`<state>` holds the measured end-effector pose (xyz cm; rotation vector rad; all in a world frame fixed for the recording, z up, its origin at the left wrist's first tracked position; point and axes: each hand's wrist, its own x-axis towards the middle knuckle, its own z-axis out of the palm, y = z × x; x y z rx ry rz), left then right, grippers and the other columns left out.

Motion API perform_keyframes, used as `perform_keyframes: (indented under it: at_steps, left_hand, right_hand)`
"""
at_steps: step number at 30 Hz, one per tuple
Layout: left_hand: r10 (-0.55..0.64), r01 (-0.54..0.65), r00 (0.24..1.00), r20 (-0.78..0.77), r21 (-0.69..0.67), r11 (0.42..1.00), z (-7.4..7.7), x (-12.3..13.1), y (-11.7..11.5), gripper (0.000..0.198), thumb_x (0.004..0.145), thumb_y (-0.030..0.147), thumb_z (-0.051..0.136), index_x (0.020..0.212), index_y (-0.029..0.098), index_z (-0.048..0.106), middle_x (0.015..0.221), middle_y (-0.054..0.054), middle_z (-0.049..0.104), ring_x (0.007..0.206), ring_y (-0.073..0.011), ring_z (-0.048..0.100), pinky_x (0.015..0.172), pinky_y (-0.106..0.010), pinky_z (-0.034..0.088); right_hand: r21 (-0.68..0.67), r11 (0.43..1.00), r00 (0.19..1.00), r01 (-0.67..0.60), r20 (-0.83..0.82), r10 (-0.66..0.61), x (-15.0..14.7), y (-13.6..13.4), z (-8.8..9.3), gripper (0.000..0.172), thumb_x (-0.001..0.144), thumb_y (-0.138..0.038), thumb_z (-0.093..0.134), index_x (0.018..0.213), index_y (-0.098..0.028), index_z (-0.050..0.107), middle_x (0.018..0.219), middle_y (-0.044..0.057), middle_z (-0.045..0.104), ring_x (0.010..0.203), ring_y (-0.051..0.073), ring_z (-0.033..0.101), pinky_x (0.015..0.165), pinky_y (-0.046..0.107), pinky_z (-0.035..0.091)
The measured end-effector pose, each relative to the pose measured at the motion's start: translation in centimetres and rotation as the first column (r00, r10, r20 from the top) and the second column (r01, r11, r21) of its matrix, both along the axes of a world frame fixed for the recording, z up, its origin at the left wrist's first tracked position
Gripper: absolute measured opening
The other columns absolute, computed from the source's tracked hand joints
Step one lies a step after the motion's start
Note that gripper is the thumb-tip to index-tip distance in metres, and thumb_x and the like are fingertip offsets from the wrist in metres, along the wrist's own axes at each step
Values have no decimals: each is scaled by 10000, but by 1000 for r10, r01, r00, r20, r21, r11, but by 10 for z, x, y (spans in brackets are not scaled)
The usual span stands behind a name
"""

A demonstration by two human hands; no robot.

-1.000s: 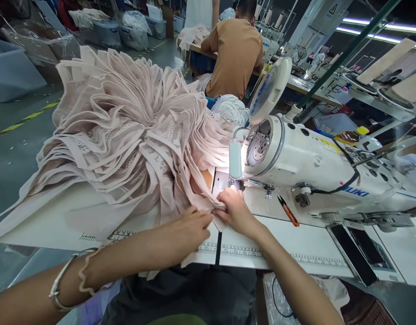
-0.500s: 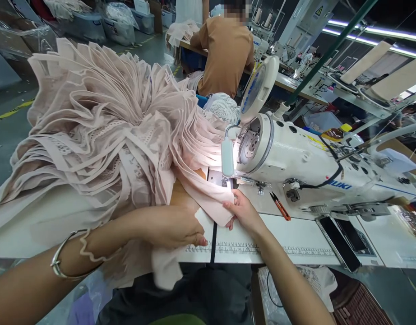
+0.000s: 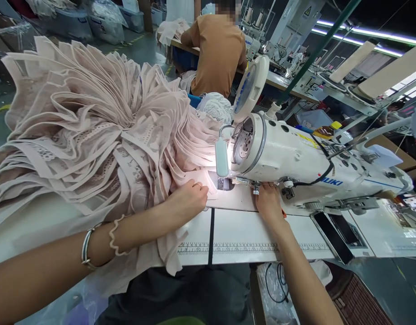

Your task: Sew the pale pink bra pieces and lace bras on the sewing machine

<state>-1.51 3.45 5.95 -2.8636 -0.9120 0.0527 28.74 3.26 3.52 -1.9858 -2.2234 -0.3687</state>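
My left hand point(image 3: 192, 197) is closed at the left of the sewing machine's needle area, fingers curled on the edge of the pale pink fabric point(image 3: 194, 177). Part of that fabric lies flat on the machine bed under the needle area. My right hand point(image 3: 270, 205) reaches beneath the arm of the white sewing machine point(image 3: 292, 153); its fingertips are hidden behind machine parts. By its wrist side shows an orange bit of the thread snips point(image 3: 284, 213), mostly covered by the hand. A lit lamp point(image 3: 222, 157) hangs over the sewing spot.
A large heap of pale pink lace-trimmed pieces point(image 3: 93, 117) covers the left of the table. Two phones point(image 3: 331, 237) lie on the right. A printed ruler point(image 3: 242, 248) runs along the front edge. A co-worker in a brown top point(image 3: 214, 54) sits ahead.
My left hand has moved up from the table's front to the fabric beside the needle. My right hand has left the fabric edge and gone rightward under the machine arm, over the snips.
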Motion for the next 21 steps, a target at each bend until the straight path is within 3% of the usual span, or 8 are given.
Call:
perform_keyframes:
  at_steps: [4,7,10,12,15,19,21]
  left_hand:
    - [-2,13,995,100,-106,994,7,-2,14,219,817,-48,539,898,119,655,909,-98,653,848,-237,598,729,-345,399]
    - [6,26,985,171,-185,982,7,-4,18,240,806,-72,518,877,121,642,894,-88,650,846,-225,593,736,-327,409]
    - [49,14,972,228,-266,964,7,-5,18,230,836,-47,505,901,130,636,872,-72,648,821,-210,593,722,-306,432]
    - [112,-32,962,251,-300,953,8,-4,18,255,836,-37,511,976,133,639,901,-70,653,852,-207,603,734,-294,456]
    - [135,-97,962,238,-165,982,6,-4,16,374,853,-33,484,1151,144,625,1027,-91,666,1052,-247,599,831,-321,480]
    - [-103,95,988,114,69,993,-9,-13,9,435,916,-5,413,1277,151,600,1366,-111,599,1264,-259,537,1055,-411,408]
    - [-120,113,990,76,90,990,-18,-20,3,468,911,0,428,1336,135,570,1451,-122,546,1296,-267,531,1098,-429,376]
  right_hand:
    - [31,993,993,-115,-20,116,-9,-22,-2,289,969,-181,428,921,-159,712,909,137,691,957,293,606,834,415,468]
    - [27,989,967,-146,-205,149,-23,-31,-4,248,974,-239,467,894,-189,696,877,106,685,930,274,610,832,414,484]
    - [-112,985,859,-131,-509,56,-39,-32,-5,141,940,-274,536,943,-203,657,835,56,684,783,218,627,747,362,520]
    - [-193,975,812,-107,-584,-26,-49,-30,-5,95,907,-286,580,921,-207,632,800,32,670,709,197,614,693,338,519]
    - [-127,988,861,-84,-509,8,-59,-29,-6,77,898,-245,582,937,-205,635,917,59,679,815,218,626,761,353,512]
    - [-6,975,917,-223,-341,208,-63,-31,-9,156,960,-192,503,991,-210,655,990,70,667,913,221,610,804,325,483]
    - [39,968,935,-249,-251,251,-63,-32,-11,148,974,-206,511,934,-203,654,932,66,652,879,217,596,765,305,465]
